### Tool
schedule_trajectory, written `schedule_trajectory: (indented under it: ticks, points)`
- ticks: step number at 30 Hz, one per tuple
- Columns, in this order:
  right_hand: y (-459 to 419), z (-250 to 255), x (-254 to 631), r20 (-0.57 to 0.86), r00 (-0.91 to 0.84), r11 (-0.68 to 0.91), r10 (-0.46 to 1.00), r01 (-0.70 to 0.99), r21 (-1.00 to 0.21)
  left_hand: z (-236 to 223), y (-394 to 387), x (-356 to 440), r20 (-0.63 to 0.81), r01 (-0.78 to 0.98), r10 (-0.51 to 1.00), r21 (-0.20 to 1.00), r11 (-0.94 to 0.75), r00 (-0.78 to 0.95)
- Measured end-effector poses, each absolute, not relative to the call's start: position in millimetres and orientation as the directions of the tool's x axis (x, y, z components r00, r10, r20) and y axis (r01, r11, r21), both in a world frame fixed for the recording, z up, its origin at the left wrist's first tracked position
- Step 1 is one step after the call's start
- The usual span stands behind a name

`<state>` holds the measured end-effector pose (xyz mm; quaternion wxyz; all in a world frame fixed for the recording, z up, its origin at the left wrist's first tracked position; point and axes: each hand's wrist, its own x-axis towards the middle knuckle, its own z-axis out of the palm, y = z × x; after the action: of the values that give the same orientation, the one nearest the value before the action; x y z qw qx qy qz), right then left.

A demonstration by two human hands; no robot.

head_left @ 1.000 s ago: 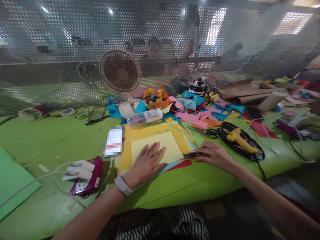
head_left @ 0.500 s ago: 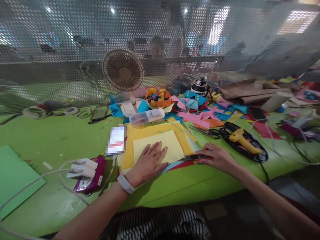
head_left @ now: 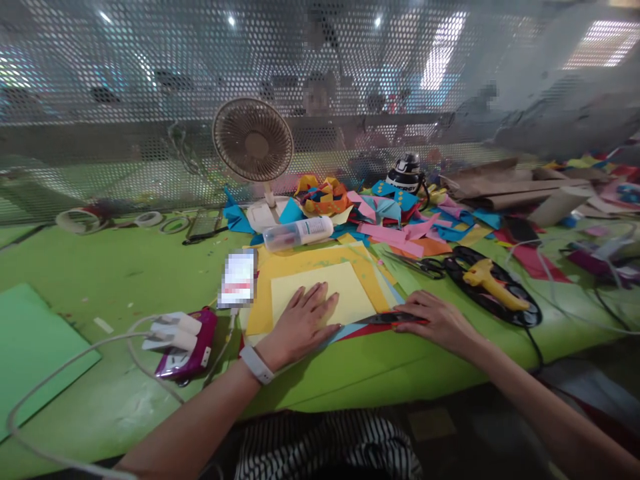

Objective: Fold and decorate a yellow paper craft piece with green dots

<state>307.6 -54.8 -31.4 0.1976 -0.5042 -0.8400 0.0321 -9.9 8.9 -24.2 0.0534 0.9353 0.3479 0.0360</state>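
My left hand (head_left: 309, 320) lies flat with fingers spread on a pale yellow sheet of paper (head_left: 345, 283), pressing it down. Below that sheet are a larger orange-yellow sheet (head_left: 260, 300) and the edges of blue and red paper. In my right hand (head_left: 433, 320) is a slim, pointed black tool with orange-red edges, which looks like a pair of scissors (head_left: 383, 319). Its tip reaches the lower right corner of the pale sheet; my fingers partly hide the handle.
A phone (head_left: 237, 280) and a purple power strip with white plugs (head_left: 187, 347) lie on the left. Behind stand a fan (head_left: 255, 143), a bottle (head_left: 300, 233) and folded paper pieces (head_left: 385, 213). Other scissors (head_left: 425, 265) and a yellow glue gun (head_left: 493, 283) are on the right.
The view has shifted slightly, so everything sits a little further right. The tool in my right hand has turned slightly against the paper; my left hand stays on the sheet.
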Motion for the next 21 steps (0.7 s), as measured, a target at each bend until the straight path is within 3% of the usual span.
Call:
schedule_trajectory:
  ticks: [21]
  points:
    - [-53.7,-26.2,280.0,0.29,-0.426,0.502,0.857,0.817,-0.284,-28.6,8.3,-11.2,0.048,0.644,0.65,0.1,-0.758,0.758]
